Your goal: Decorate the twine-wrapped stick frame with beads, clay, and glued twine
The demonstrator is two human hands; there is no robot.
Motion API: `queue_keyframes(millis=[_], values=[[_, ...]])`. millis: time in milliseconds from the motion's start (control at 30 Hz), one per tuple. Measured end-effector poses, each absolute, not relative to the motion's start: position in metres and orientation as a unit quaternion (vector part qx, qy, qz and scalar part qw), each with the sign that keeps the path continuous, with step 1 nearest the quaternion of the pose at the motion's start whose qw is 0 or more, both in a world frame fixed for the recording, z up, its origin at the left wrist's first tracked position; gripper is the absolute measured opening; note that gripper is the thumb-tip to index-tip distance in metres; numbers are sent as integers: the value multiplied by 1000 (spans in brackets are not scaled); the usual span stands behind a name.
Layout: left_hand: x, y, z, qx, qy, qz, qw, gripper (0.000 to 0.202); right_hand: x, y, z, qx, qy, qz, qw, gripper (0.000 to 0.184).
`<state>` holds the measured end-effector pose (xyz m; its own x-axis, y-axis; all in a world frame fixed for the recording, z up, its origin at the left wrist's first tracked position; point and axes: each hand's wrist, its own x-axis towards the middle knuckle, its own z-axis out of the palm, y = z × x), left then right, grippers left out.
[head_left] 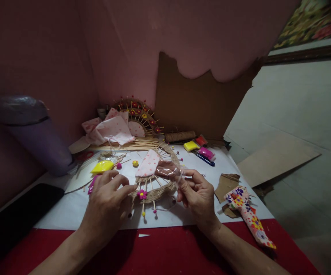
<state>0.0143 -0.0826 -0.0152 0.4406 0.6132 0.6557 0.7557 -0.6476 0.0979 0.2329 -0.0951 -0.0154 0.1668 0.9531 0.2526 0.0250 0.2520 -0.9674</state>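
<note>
Between the thumb and fingers of my right hand [197, 196] is a shiny packet of brown modelling clay [167, 170] in see-through wrapping. The packet hangs over a half-round craft piece [161, 191] made of thin sticks and twine, with a dotted pink fabric centre [148, 163]. A magenta clay flower [141, 194] sits on its twine band, and small coloured balls tip the sticks. At the craft's left side is my left hand [108, 198], fingers bent and apart, holding nothing; whether its fingertip touches the twine I cannot tell.
Yellow clay packets [102, 166] and a yellow clay lump [135, 163] lie around. Behind are a twine roll [179, 136], dotted cloth [114, 128] and a finished-looking similar craft [137, 110]. A flower-patterned glue gun [248, 214] rests right; a purple bottle [45, 137] stands left.
</note>
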Motion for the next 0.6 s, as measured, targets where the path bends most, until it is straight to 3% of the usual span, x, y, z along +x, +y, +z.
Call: queue_keyframes(millis=[600], values=[[22, -81, -19, -864, -404, -292, 71, 24, 232, -97, -12, -469, -516, 383, 606, 30]])
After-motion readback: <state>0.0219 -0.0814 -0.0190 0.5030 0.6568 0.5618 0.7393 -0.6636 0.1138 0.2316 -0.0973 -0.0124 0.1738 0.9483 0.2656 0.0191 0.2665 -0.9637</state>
